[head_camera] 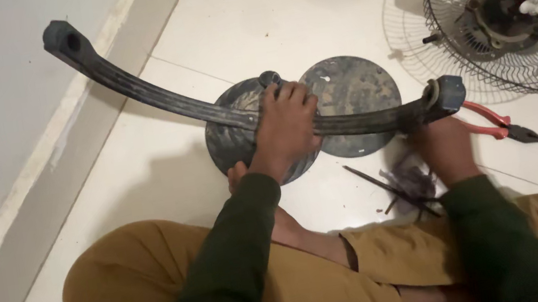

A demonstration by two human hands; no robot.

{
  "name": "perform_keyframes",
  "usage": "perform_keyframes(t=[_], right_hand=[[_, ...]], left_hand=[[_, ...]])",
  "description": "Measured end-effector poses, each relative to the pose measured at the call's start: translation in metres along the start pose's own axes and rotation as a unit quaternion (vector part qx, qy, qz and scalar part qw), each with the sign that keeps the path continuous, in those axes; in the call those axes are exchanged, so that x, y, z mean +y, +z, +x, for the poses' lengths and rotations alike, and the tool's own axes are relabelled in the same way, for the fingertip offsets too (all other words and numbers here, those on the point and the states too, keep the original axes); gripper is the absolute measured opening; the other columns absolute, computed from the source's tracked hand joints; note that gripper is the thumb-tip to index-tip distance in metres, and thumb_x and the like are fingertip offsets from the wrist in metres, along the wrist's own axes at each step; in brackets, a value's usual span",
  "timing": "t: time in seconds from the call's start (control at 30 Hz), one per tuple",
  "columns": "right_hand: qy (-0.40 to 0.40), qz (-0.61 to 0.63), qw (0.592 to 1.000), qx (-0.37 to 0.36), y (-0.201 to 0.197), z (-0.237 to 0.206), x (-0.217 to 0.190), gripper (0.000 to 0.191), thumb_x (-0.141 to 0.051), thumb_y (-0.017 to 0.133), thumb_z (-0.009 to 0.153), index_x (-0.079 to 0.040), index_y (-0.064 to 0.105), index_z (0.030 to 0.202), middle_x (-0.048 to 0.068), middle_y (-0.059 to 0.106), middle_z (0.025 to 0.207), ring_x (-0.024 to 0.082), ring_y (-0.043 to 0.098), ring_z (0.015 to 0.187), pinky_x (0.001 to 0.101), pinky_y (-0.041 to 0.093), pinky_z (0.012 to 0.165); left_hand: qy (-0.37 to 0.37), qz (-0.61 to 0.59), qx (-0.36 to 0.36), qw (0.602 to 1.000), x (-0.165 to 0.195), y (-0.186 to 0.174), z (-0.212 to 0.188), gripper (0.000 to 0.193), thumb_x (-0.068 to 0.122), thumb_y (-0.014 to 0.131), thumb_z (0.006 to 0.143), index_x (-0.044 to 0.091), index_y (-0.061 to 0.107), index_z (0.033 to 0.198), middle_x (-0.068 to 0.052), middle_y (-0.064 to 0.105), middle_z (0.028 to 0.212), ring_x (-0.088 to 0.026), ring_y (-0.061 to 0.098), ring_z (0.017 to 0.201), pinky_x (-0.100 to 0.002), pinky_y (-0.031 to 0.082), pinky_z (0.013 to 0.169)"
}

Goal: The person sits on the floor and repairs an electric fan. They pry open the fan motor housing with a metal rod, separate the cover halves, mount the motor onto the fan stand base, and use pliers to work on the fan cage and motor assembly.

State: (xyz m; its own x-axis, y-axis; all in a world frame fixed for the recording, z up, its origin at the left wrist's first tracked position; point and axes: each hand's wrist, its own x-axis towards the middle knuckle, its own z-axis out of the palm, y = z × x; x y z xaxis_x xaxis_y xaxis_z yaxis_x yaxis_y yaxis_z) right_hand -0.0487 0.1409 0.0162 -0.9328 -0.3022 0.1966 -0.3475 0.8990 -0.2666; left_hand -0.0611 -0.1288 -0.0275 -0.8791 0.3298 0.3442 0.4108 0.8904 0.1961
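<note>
In the head view, one long, curved black bar (pixel 207 107) is seen, ribbed along its length and ending in a blocky socket at each tip. Two dark round discs lie on the white tiled floor (pixel 145 168) beneath the bar: a ridged disc (pixel 230 146) and, touching its rim, a flat mottled disc (pixel 355 93). One pair of red-handled pliers (pixel 500 125) lies just beyond the bar's near-side tip, and a few thin dark rods (pixel 387 190) are scattered just below that tip.

The bar is gripped at its middle by the left hand (pixel 287 127), the fingers being wrapped over the top of it. The tip beside the pliers is held from below by the right hand (pixel 443 140); its fingers are blurred, so their closure cannot be told. The bar's other tip is raised free, well away from both hands, toward the pale wall edge.

One wire fan cage (pixel 537 64) rests past the pliers, and one motor (pixel 503 16) sits inside it.
</note>
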Motion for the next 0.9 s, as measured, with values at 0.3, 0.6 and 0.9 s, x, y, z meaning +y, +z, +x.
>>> perform_keyframes(t=[0.3,0.6,0.9], right_hand=[[0.150,0.188,0.933,0.267,-0.072,-0.061,0.065,0.019,-0.007,0.064,0.110,0.006,0.062,0.124,0.014,0.070,0.120,0.017,0.069,0.105,0.0300,0.057,0.087],[-0.084,0.187,0.978,0.025,0.039,0.014,-0.060,0.039,-0.004,0.070,0.089,-0.004,0.063,0.127,0.024,0.061,0.127,0.043,0.060,0.116,0.0465,0.049,0.096],[0.013,-0.005,0.997,-0.075,0.047,0.068,-0.048,0.029,-0.010,0.053,0.101,-0.015,0.065,0.128,0.008,0.072,0.123,0.022,0.071,0.109,0.0401,0.056,0.091]], left_hand=[[0.010,0.001,-0.006,1.000,-0.004,0.009,0.000,0.053,0.035,0.082,0.069,0.008,0.067,0.113,-0.011,0.061,0.123,-0.028,0.051,0.127,-0.052,0.032,0.111],[-0.030,0.058,-0.003,0.998,0.001,0.008,0.003,0.070,0.037,0.080,0.063,0.006,0.065,0.124,-0.018,0.057,0.138,-0.041,0.040,0.140,-0.063,0.026,0.112],[-0.038,0.041,-0.048,0.997,-0.004,0.012,0.003,0.072,0.039,0.081,0.069,0.004,0.064,0.129,-0.021,0.057,0.137,-0.046,0.037,0.144,-0.067,0.023,0.116]])
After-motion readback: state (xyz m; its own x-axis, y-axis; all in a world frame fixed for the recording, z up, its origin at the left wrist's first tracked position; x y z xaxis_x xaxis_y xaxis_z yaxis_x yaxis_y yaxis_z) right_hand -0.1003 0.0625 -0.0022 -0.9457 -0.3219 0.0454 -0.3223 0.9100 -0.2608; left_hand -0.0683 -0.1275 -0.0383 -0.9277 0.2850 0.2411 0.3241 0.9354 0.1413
